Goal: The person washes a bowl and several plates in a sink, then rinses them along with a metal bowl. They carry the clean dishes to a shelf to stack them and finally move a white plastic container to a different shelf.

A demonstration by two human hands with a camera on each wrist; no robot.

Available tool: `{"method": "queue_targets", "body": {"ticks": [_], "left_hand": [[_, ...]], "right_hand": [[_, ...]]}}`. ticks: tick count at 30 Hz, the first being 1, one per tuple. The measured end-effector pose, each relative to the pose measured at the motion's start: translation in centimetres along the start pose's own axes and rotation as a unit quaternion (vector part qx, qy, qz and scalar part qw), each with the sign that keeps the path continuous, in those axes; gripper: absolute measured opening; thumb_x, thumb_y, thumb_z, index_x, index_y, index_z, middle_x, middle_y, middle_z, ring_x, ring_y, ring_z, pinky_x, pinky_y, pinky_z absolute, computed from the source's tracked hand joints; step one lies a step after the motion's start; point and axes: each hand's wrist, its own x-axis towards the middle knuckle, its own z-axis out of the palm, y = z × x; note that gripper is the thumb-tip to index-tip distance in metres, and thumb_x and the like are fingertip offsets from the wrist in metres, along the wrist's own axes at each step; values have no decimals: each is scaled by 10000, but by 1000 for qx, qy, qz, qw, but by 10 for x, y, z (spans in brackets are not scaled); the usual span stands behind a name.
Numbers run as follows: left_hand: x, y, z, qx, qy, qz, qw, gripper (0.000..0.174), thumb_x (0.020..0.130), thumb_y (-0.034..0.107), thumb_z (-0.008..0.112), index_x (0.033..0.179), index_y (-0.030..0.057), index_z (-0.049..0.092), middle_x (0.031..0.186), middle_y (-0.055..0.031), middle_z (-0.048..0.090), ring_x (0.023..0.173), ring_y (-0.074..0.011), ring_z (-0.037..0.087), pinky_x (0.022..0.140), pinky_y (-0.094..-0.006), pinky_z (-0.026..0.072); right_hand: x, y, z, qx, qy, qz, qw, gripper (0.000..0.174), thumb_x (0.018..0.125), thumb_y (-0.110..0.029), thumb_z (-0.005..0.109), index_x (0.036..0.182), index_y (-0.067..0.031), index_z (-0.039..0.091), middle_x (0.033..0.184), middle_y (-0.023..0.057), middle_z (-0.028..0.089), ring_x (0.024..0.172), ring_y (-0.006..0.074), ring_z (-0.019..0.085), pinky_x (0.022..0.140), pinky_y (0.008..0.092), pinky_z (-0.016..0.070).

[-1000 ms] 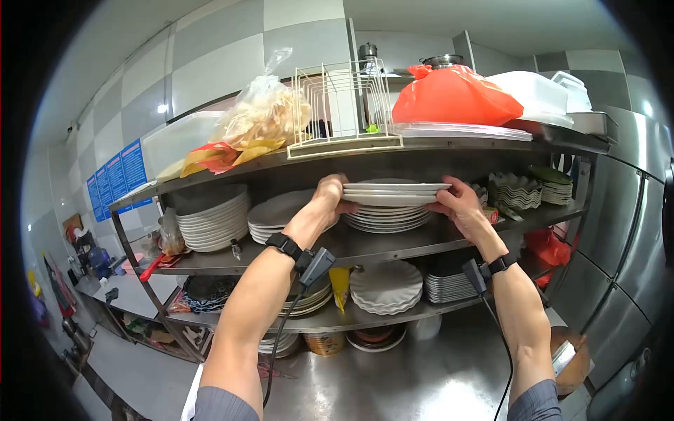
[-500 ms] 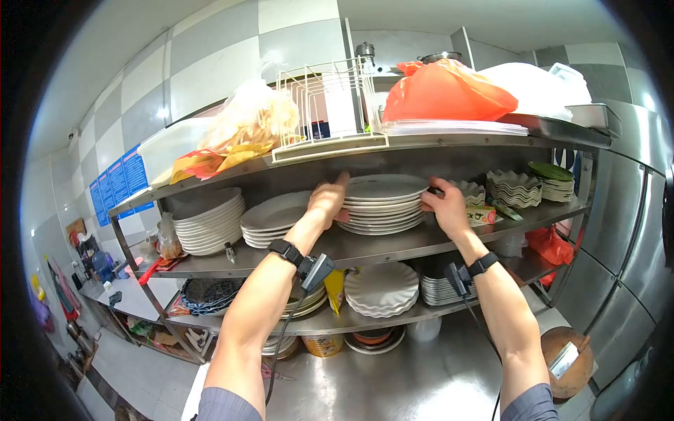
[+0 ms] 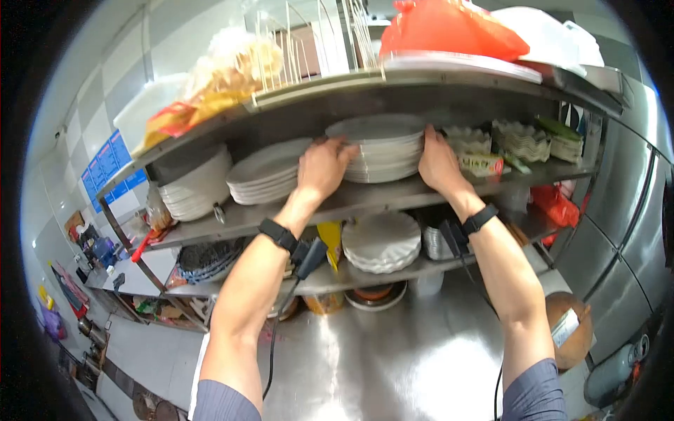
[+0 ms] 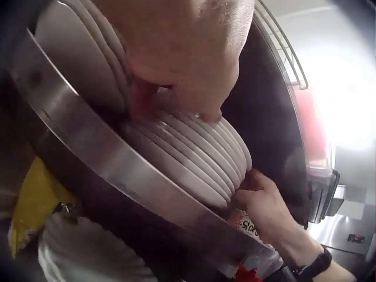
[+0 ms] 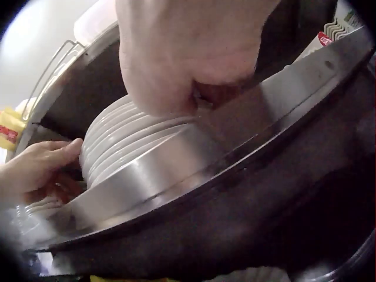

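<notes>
A stack of white plates (image 3: 384, 151) stands on the middle shelf, its rims lined up. My left hand (image 3: 321, 168) is at the stack's left side, fingertips right at the rims. On the opposite side my right hand (image 3: 441, 163) lies along the plate edges with fingers fairly straight. From the left wrist, the plates (image 4: 194, 154) fan out below my left hand (image 4: 182, 53), and my right hand (image 4: 264, 202) shows at their far end. In the right wrist view my right hand (image 5: 188, 53) covers part of the stack.
More white plates (image 3: 263, 172) are stacked to the left, beside deeper dishes (image 3: 193, 184). A small printed box (image 3: 481, 165) and wavy-edged bowls (image 3: 523, 140) sit to the right. The shelf above carries a red bag (image 3: 449, 31) and a wire rack (image 3: 309, 56). Scalloped plates (image 3: 381, 242) lie below.
The plates held between both hands have come down onto the stack below. Both hands have loosened and now rest at its sides. The head view has tilted downward.
</notes>
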Motion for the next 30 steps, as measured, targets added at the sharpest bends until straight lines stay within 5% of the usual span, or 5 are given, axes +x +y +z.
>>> {"method": "queue_targets", "body": {"ticks": [8,12,19,28,30], "left_hand": [[-31,22,7,81,-5,-2,997,575,999,424,599,1421,37,546,1346,-304,595,1095,-513,644,919,-527,547],[-71,22,10,111,63,149,981,526,902,245,710,1364,40,567,1426,-216,554,1081,-443,671,872,-500,582],[-215,71,12,45,19,208,977,346,856,21,732,1197,5,683,1284,-178,629,1140,-376,620,972,-447,502],[-446,48,63,-58,-144,-37,987,396,782,-135,606,1139,6,700,1125,-167,589,1049,-359,593,915,-414,495],[-487,49,62,-93,-210,-276,933,467,757,-149,580,1179,6,705,1147,-160,593,1077,-347,598,941,-404,492]], "right_hand": [[-46,-6,-16,11,57,-102,993,506,885,21,542,1384,64,474,1325,296,554,1212,491,549,1048,511,468],[-99,-18,-37,166,68,-162,970,252,872,23,581,1115,32,646,1154,220,646,1007,437,658,856,465,571],[-251,-2,-24,199,-41,-167,965,180,761,36,637,929,-24,613,892,132,611,813,337,650,700,431,553],[-512,52,-47,162,-285,83,941,292,788,-28,671,1079,-40,652,891,127,603,808,361,644,701,454,551],[-573,61,-72,123,-282,143,941,269,808,-45,657,1074,-38,687,918,149,659,857,361,670,760,459,564]]}}
